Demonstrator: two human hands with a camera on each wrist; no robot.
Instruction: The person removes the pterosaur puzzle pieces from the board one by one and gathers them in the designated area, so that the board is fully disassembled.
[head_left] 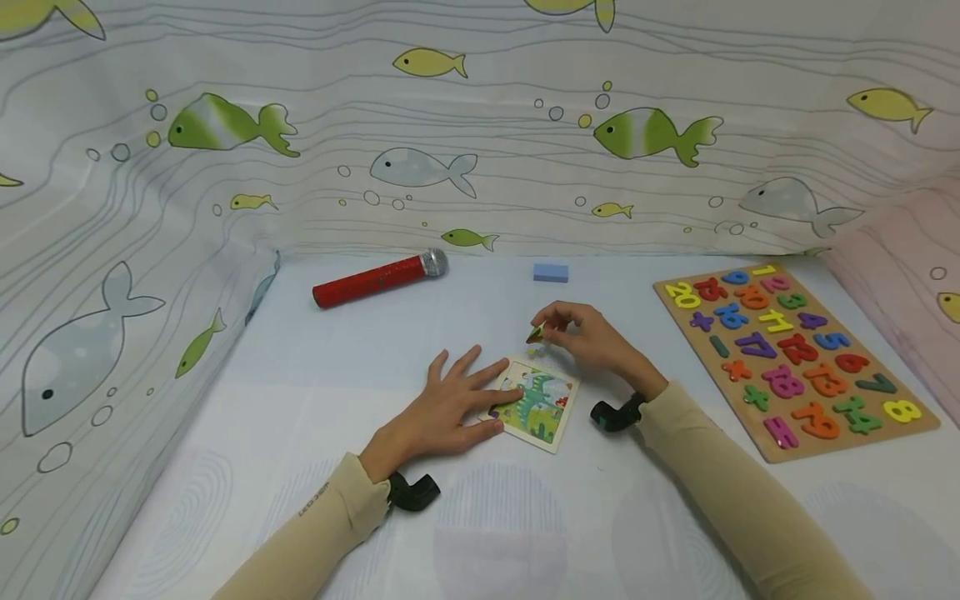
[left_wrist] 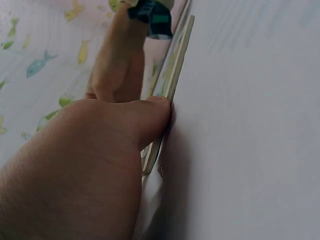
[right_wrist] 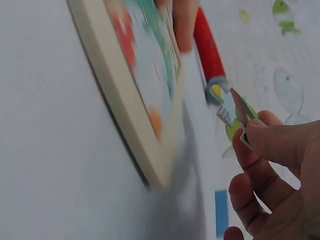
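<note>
A square jigsaw puzzle (head_left: pixel 568 417) with a green dinosaur picture and pale wooden frame lies in the middle of the table. My left hand (head_left: pixel 446 412) rests on its left side, fingers spread; the left wrist view puts the thumb at the frame's edge. Beyond the puzzle's top right corner, my right hand (head_left: pixel 588 337) pinches a small jigsaw piece (head_left: pixel 535 335) between thumb and index finger. In the right wrist view, the piece (right_wrist: pixel 243 110) has brown and green parts, with a knobbed, striped part (right_wrist: pixel 222 107) overlapping it.
A red microphone (head_left: pixel 375 281) lies at the back left, and a small blue block (head_left: pixel 551 273) at the back. To the right is a wooden number board (head_left: pixel 757 442) with colourful numerals and signs. A fish-print cloth (head_left: pixel 517 108) hangs behind the table.
</note>
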